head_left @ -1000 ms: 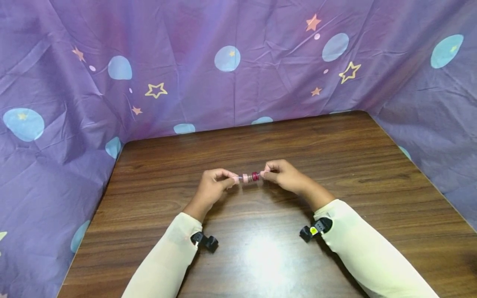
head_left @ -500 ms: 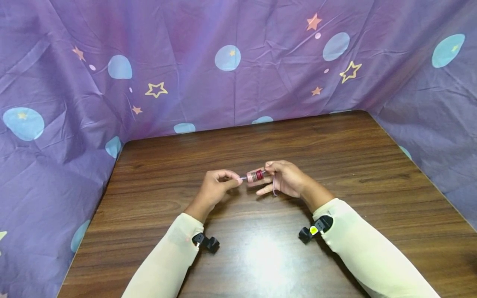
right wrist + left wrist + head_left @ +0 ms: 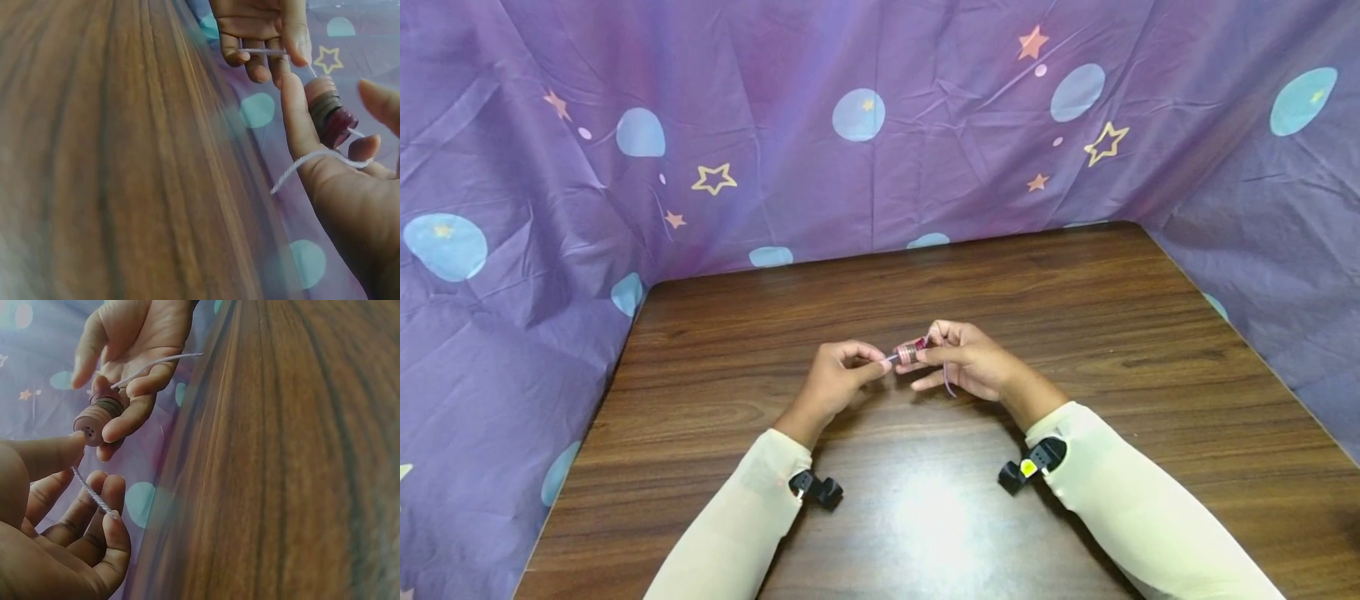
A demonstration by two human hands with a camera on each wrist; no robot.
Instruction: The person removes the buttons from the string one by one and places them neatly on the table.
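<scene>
A stack of pink, brown and dark red buttons [image 3: 907,353] is threaded on a lilac string [image 3: 94,494]. My left hand [image 3: 835,375] pinches the string just left of the stack, and its end runs across the fingers in the left wrist view. My right hand [image 3: 973,362] has its fingers around the stack [image 3: 328,109], some of them spread beneath it. In the right wrist view its thumb stands apart from the buttons. The string's other end [image 3: 297,165] passes the right fingers and hangs loose. Holes show in the end button [image 3: 89,432].
Both hands are above a brown wood-grain table [image 3: 760,517], with a bright light reflection near its front. A purple cloth [image 3: 775,108] with stars and blue spots hangs behind and at both sides. Each sleeve carries a small black wrist camera [image 3: 816,490].
My right hand has gone from pinching the string beside the stack to spreading its fingers under the buttons, and its thumb has swung left. The loose string end now hangs. My left hand barely moved.
</scene>
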